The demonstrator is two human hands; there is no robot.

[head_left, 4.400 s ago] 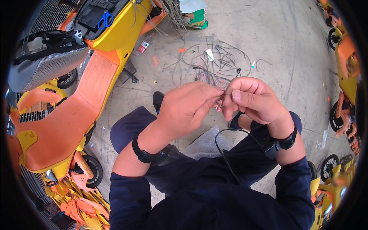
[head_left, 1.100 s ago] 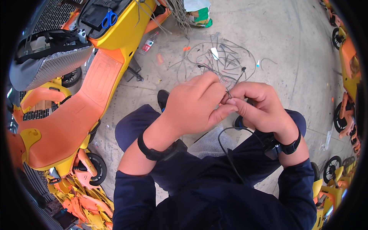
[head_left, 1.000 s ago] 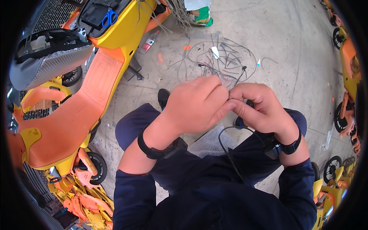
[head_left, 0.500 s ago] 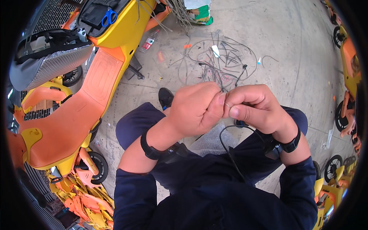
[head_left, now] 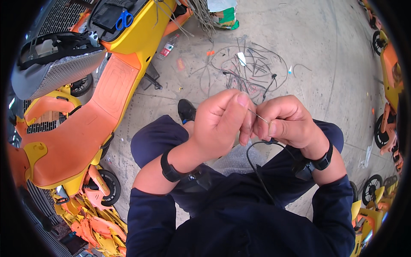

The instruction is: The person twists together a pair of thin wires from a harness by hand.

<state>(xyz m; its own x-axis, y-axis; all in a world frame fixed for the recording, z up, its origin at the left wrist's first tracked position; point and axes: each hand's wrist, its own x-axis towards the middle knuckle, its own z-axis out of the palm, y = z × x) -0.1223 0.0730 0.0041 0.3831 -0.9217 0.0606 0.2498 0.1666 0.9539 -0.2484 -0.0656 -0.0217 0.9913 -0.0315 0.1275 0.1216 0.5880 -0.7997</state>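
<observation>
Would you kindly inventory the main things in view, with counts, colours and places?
thin wire: one, greyish, centre
loose wires: many, mostly dark, floor ahead
wire bundle: one, grey, top centre
large scooter: one, yellow and orange, left
scissors: one, blue handles, on large scooter
padded bag: one, silver and black, left
bottle: one, clear and red, floor
sack: one, white and green, top
body panels: many, yellow and orange, lower left
bubble wrap: clear, between legs
left hand: one, bare, centre
right hand: one, bare, centre
</observation>
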